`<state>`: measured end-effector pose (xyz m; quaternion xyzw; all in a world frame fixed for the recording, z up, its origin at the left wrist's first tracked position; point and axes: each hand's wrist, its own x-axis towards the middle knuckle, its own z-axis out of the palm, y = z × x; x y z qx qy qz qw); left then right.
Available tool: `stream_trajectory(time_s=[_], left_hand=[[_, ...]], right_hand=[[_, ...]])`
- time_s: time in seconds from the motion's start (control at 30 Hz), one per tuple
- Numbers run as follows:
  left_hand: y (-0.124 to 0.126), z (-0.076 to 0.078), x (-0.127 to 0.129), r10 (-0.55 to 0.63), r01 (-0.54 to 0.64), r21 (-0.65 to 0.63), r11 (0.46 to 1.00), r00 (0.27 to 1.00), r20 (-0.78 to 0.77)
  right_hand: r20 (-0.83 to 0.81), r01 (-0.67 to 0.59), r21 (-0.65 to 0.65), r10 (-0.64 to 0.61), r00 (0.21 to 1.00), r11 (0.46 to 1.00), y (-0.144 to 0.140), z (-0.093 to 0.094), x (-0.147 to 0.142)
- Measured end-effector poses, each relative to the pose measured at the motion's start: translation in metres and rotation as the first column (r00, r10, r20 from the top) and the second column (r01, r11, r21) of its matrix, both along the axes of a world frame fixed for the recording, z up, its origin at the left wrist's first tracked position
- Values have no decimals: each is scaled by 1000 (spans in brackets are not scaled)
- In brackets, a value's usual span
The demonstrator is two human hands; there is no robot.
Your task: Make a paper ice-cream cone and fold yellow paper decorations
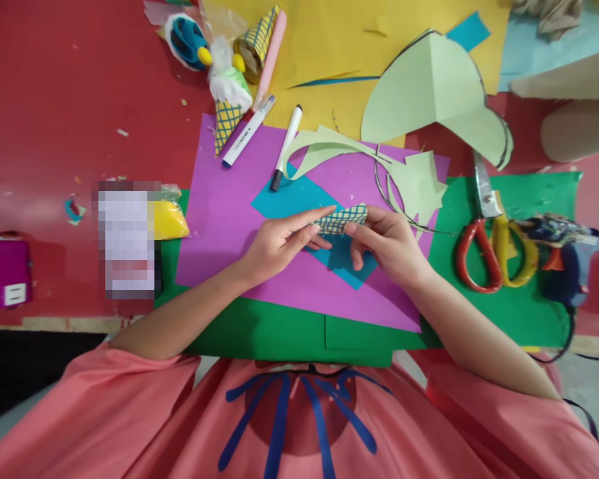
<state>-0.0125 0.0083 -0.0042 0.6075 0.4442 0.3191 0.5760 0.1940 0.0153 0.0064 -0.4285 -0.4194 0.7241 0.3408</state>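
Observation:
A small rolled paper cone (343, 218), yellowish with a dark criss-cross grid, lies on its side between both hands. My left hand (277, 242) pinches its left end with fingertips. My right hand (385, 241) holds its right end from below. Both hover just above a blue paper square (284, 199) lying on a purple sheet (219, 213), which rests on a green sheet (519, 313).
Red-and-yellow-handled scissors (489, 246) and a glue gun (562, 256) lie at the right. Two markers (285, 148) (247, 133), pale green cut-outs (432, 93), a yellow sheet (329, 40) and finished paper cones (227, 123) (254, 43) sit further back. A purple box (2, 273) stands at the left.

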Motion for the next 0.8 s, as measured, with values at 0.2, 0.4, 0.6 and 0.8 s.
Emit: stream_trajectory(time_s=[0.2,0.4,0.6,0.8], left_hand=[[1,-4,-1,-9,10,-28,1000,999,30],[3,-5,-1,-43,45,-45,998,998,52],[3,-5,2,-81,82,-30,996,996,38],[3,-7,1,-89,89,7,996,996,29]], right_hand=[[-66,-64,-84,58,996,994,2,-2,4],[-57,-51,-44,49,997,998,-1,-1,1],[25,30,2,-30,999,1000,-6,0,-4],[-54,-2,-40,0,999,999,-4,1,-3]])
